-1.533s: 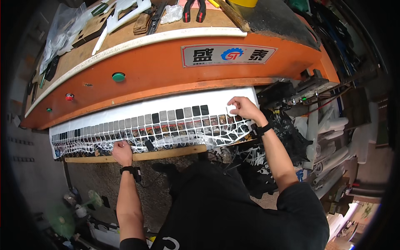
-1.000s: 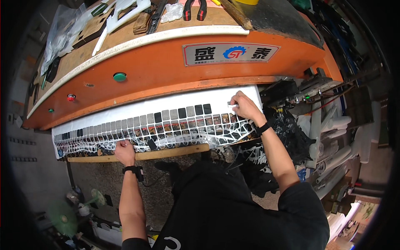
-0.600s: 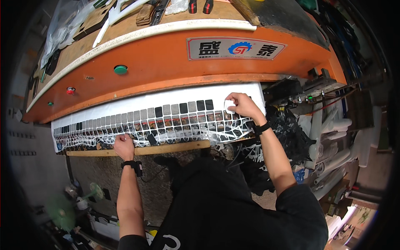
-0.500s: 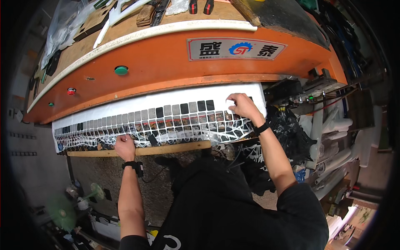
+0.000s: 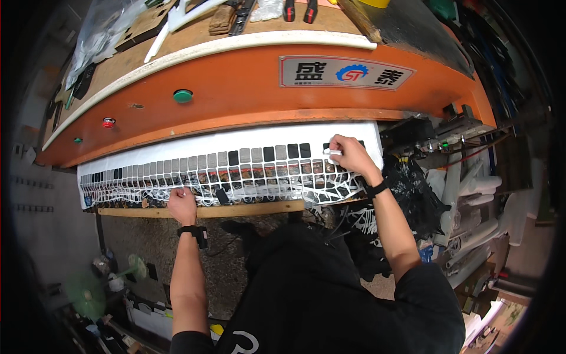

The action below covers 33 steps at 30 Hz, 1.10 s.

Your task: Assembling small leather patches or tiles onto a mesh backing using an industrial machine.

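A long white sheet (image 5: 236,137) lies under the orange machine, its near part die-cut into a grid of rectangular openings (image 5: 253,171). Grey and black rectangles (image 5: 293,151) fill a row along the grid. At the sheet's right end, my right hand (image 5: 352,155) pinches a small white piece (image 5: 332,152), with dark rectangles showing beside the fingers. My left hand (image 5: 182,205) is closed at the grid's near edge, among sagging white strips; what its fingertips hold is too small to make out. A loose black rectangle (image 5: 221,196) lies on the webbing to its right.
The orange machine beam (image 5: 236,88) runs across above the sheet, carrying a green button (image 5: 183,96) and a red button (image 5: 108,123). A wooden strip (image 5: 253,209) borders the near side. Black scrap (image 5: 413,194) hangs at the right, beside rolled clear film (image 5: 477,186).
The whole view has shifted slightly. The white piece in my right hand now sits flatter, and a dark rectangle shows left of those fingers. My left hand stays at the near edge.
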Motion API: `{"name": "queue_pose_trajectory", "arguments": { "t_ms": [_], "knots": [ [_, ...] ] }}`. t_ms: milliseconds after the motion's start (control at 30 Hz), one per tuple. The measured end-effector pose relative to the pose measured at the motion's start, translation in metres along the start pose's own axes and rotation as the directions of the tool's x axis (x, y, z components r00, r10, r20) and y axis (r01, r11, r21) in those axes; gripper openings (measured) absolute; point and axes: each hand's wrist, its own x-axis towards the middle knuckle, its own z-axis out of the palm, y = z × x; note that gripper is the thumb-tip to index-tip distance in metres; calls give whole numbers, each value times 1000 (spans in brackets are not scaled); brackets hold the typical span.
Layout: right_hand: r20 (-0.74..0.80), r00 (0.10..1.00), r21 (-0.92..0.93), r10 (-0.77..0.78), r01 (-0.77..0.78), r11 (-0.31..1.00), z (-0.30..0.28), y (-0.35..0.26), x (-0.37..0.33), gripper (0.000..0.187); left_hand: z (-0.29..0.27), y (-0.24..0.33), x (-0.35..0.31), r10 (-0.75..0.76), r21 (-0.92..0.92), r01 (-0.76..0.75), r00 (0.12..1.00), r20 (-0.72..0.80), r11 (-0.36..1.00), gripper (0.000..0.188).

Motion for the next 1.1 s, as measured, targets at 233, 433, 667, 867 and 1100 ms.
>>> {"name": "queue_pose_trajectory", "arguments": {
  "t_ms": [233,433,667,867,1100],
  "knots": [
    [82,995,-20,54,-53,998,13,-12,11,41,0,4,-1,23,11,-23,1000,-4,1000,30],
    [20,999,-200,-39,42,979,21,-18,20,36,-2,10,-1,14,3,-13,1000,-5,1000,30],
    [12,997,-239,-73,74,968,26,-9,27,26,0,15,3,-9,-6,9,1000,10,1000,30],
    [-93,976,-130,-196,183,974,40,-15,7,20,-1,1,0,-24,32,25,1000,-9,999,29],
    [-101,989,-228,-112,87,970,35,-17,6,33,-2,7,-5,11,-28,-12,1000,-29,1000,30]
  ]
}}
